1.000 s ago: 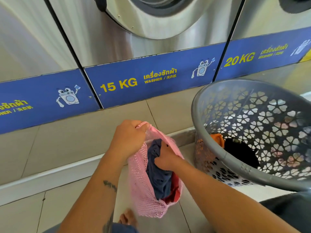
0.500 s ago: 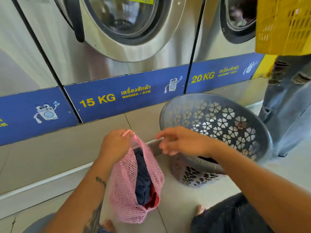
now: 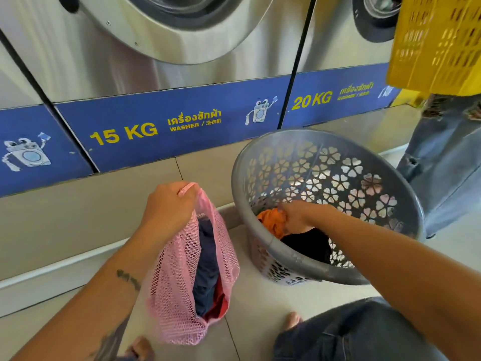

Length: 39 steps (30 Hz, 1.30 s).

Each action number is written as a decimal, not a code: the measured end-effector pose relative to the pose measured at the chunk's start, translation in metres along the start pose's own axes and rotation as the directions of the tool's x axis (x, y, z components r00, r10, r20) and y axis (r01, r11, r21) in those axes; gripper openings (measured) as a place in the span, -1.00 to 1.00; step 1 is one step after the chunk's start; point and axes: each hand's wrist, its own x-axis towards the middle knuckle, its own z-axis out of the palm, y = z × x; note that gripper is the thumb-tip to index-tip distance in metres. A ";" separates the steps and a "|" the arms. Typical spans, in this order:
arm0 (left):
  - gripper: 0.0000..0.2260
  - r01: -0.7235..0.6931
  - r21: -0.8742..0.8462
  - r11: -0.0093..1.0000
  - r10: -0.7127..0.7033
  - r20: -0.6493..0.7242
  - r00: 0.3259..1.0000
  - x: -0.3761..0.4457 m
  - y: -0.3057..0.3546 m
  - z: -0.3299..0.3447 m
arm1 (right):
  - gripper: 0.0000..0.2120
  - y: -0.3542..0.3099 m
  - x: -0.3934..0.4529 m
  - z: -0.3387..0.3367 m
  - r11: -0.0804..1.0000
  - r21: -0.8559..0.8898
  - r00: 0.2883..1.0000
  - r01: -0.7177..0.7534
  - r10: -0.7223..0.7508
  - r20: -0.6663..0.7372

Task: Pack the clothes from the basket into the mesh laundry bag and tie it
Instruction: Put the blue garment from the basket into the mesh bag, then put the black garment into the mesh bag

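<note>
My left hand (image 3: 168, 204) grips the top rim of the pink mesh laundry bag (image 3: 177, 287) and holds it up above the floor. Dark blue and red clothes (image 3: 208, 277) lie inside the bag. To the right stands the grey plastic basket (image 3: 263, 246) with flower-shaped holes. My right hand (image 3: 296, 214) reaches down into it and grasps an orange garment (image 3: 273, 220). A black garment (image 3: 309, 243) lies beside the orange one at the basket's bottom.
Steel washing machines (image 3: 182, 69) with blue 15 KG and 20 KG bands stand close in front. At the right stands a person in jeans (image 3: 442, 168) holding a yellow crate (image 3: 440, 43). My feet (image 3: 292, 320) and knee are on the tiled floor below.
My right hand left the mesh bag, crossed to the basket and now holds the orange garment inside it. My left hand kept the bag's rim held up.
</note>
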 end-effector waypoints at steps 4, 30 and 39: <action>-0.69 -0.027 -0.024 0.999 0.028 0.037 0.999 0.009 0.002 0.006 | -0.21 0.006 0.043 0.026 0.970 -0.239 0.981 -0.051 0.093 0.171; -0.74 0.044 -0.113 0.993 -0.031 0.110 0.993 0.019 0.000 0.019 | -0.27 0.040 0.069 0.059 0.866 -0.495 0.994 0.073 -0.023 0.107; -0.77 0.036 -0.103 0.994 -0.028 0.079 0.996 -0.009 -0.005 -0.004 | -0.40 0.037 -0.043 0.003 0.986 -0.164 0.903 -0.016 -0.056 -0.427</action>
